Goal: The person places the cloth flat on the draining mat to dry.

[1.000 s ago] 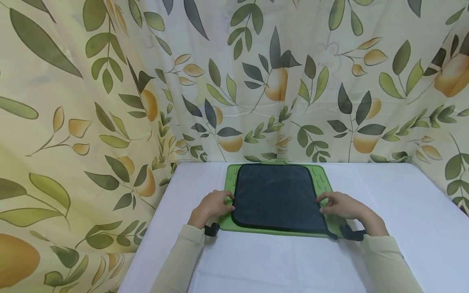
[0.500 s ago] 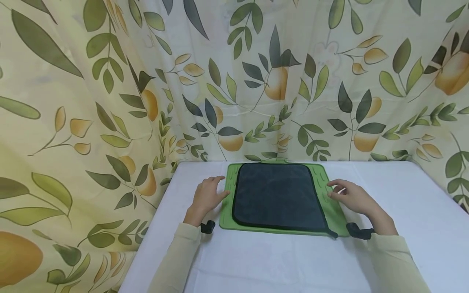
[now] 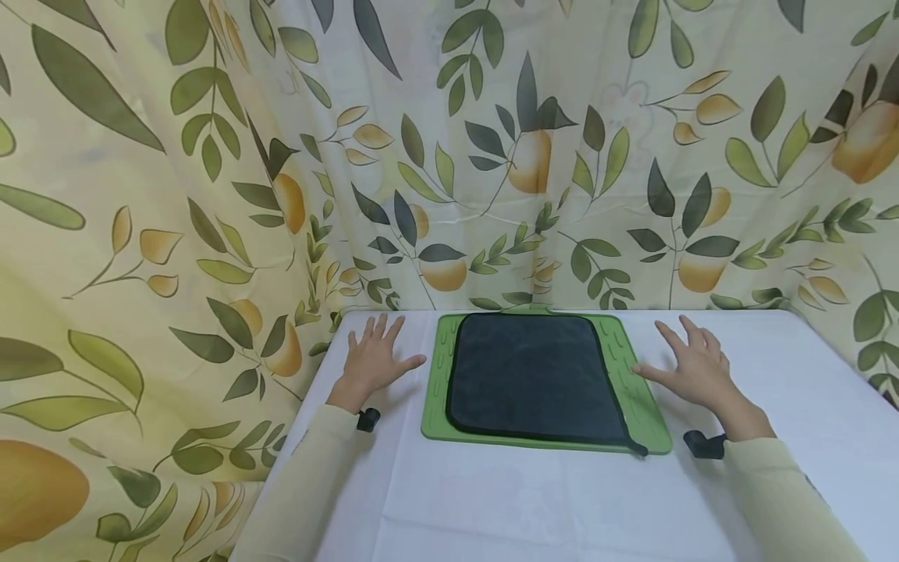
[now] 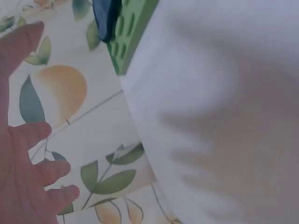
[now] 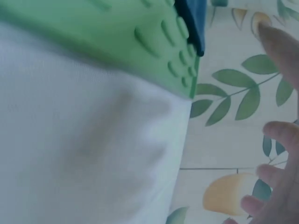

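A flat, dark navy fabric piece with black edging [image 3: 530,378] lies over a green board [image 3: 437,414], covering its middle. A short black tab sticks out at the fabric's near right corner. Raised oval bumps line the board's side margins, seen close in the right wrist view on the green board [image 5: 154,42]. My left hand [image 3: 371,357] is held left of the board, fingers spread, holding nothing. To the right, my right hand [image 3: 695,371] also has spread fingers and holds nothing; its thumb appears over the board's right edge. Both hands cast shadows on the cloth and look raised above it.
A white cloth [image 3: 492,499] covers the table. Behind the table and along its left side hangs a curtain [image 3: 597,226] printed with leaves and orange fruit. The board's far edge lies close to the back curtain.
Both hands have let go of the dark fabric's side edges, moved outward and away from it, and spread their fingers. The fabric and board have stayed in place.
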